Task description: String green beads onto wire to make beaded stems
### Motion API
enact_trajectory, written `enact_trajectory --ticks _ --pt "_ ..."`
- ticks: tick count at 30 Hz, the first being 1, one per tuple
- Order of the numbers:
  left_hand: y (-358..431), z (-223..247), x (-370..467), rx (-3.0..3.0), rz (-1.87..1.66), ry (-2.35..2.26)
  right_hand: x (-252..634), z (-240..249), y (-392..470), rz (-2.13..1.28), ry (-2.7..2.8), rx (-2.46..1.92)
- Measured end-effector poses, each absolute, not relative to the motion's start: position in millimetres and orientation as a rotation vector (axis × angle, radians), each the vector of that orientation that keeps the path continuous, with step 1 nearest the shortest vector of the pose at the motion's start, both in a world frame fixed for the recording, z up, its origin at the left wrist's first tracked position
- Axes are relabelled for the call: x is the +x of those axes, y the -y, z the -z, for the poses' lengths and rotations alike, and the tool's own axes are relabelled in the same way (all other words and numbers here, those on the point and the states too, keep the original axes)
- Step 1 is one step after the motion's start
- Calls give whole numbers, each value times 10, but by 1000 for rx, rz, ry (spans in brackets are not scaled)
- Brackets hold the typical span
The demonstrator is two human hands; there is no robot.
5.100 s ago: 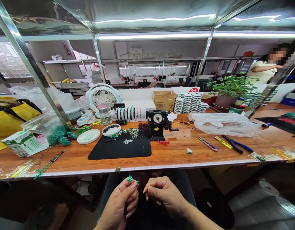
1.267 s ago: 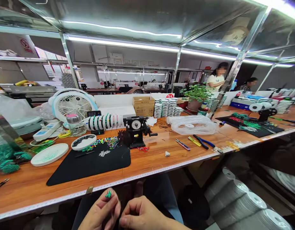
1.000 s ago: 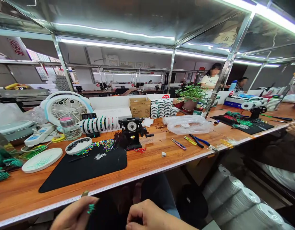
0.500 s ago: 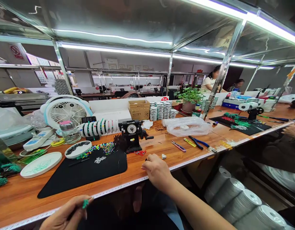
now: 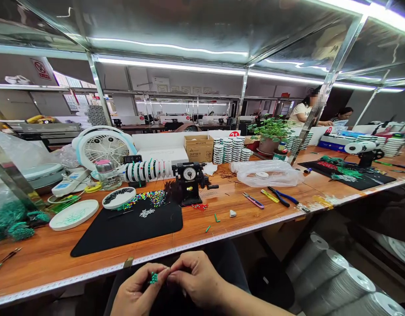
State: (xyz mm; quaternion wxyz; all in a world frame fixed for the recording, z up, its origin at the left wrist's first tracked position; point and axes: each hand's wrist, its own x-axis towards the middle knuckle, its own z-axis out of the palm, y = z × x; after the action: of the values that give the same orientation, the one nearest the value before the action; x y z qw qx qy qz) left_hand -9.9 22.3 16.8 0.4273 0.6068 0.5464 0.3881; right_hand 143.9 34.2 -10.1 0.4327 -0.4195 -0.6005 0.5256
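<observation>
In front of the table edge, my left hand (image 5: 136, 287) pinches a small cluster of green beads (image 5: 153, 278). My right hand (image 5: 200, 278) is closed in a pinch, its fingertips meeting those of the left; whatever lies between them is too small to make out. On the table beyond my hands lie short green pieces (image 5: 217, 218) and a small white triangular piece (image 5: 233, 213). To the left is a black mat (image 5: 136, 232) with colourful beads (image 5: 154, 198) and a little heap of white bits (image 5: 147, 213).
A small black winding machine (image 5: 189, 180) with a dial carries a row of thread spools (image 5: 150, 170). Cutters (image 5: 281, 197) and snips (image 5: 253, 200) lie to its right. Two white dishes, one a round plate (image 5: 74, 215), stand left. Large grey spools (image 5: 341, 267) stand below right.
My right hand has left the table and joined my left hand, which moved right with the green cluster. Short green pieces now show on the table. The view has shifted left.
</observation>
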Motion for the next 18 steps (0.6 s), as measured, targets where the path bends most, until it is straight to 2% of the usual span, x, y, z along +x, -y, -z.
enact_trajectory --ticks 4,7,9,11,14,18 --pt "-212 -215 -229 1562 -1138 -1444 1556 -7 -335 -1075 1662 -1077" --pt "-360 -414 -521 1594 -1309 -1691 1696 -150 -337 -814 1841 -1108" --pt "-563 -581 -781 1670 -1241 -1842 1805 -224 -360 -611 1966 -1115" --pt "-847 -729 -1048 1805 -1064 -1999 1916 -262 -412 -576 2032 -1119" --pt "-1374 -893 -1385 2145 -688 -2173 2073 -266 -557 -908 1898 -1149" --pt "-2050 -1012 -1665 2179 -484 -2249 2239 -268 -793 -1607 1388 -1052"
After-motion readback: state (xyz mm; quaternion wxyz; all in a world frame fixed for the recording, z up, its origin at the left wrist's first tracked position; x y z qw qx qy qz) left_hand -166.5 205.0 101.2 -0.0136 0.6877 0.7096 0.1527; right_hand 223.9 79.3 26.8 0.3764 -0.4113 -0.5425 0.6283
